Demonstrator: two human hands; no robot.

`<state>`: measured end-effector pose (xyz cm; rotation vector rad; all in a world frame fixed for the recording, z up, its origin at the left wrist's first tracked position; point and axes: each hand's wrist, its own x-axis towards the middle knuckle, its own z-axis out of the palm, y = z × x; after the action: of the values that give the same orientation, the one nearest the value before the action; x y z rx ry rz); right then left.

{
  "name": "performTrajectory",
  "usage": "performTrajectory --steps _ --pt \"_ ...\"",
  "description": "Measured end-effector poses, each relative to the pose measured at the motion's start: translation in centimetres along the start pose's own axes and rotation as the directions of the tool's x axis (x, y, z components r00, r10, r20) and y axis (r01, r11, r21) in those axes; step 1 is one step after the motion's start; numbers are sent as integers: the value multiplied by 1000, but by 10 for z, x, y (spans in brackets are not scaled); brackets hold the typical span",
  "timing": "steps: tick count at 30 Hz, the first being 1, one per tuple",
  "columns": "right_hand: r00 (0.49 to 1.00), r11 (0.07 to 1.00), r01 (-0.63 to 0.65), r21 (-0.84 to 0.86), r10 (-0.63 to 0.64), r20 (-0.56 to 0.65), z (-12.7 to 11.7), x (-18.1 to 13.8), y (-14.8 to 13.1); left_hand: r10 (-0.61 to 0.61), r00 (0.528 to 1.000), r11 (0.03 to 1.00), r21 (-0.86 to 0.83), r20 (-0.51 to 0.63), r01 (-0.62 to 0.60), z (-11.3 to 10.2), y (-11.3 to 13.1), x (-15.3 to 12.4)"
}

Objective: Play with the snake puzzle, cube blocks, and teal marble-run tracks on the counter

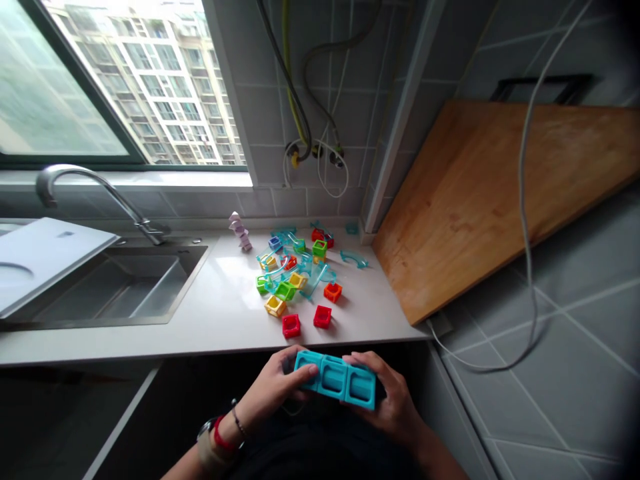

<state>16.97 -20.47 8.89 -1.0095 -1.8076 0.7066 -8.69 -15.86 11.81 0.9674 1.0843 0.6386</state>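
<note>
Both hands sit low, just short of the counter's edge, closed on one thing held between them. The left hand [275, 390] grips the 9 o'clock end of a teal bar [335, 379], and the right hand [395, 403] grips the 3 o'clock end. The bar is three hollow cubes joined in a row. Its long axis runs 9 to 3, the right end dipping a little lower, with the open faces turned up. Left fingers curl over the first cube and right fingers over the third, leaving the middle cube bare. Neither hand is nearer, since each has an end.

At 12 o'clock from the bar, up on the counter [225, 317], a red block [291, 325] lies closest to the edge, with a second red block [323, 316] just beside it. Beyond them is a heap [295, 270] of yellow, green, orange and clear pieces, and a pink stack [240, 232] stands at 11. The sink [165, 280] and tap [100, 183] lie out at 10. A wooden board [475, 200] leans at 2, with a cable [521, 167] hanging across it.
</note>
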Motion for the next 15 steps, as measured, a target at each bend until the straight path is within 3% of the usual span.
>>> performTrajectory --steps 6,15 --pt "995 998 -57 -21 55 -82 20 -5 -4 147 988 988 -31 -45 -148 -1 -9 -9" --pt "994 981 -84 -172 93 49 45 -12 -13 106 994 989 106 -6 -105 -16 -20 -16"
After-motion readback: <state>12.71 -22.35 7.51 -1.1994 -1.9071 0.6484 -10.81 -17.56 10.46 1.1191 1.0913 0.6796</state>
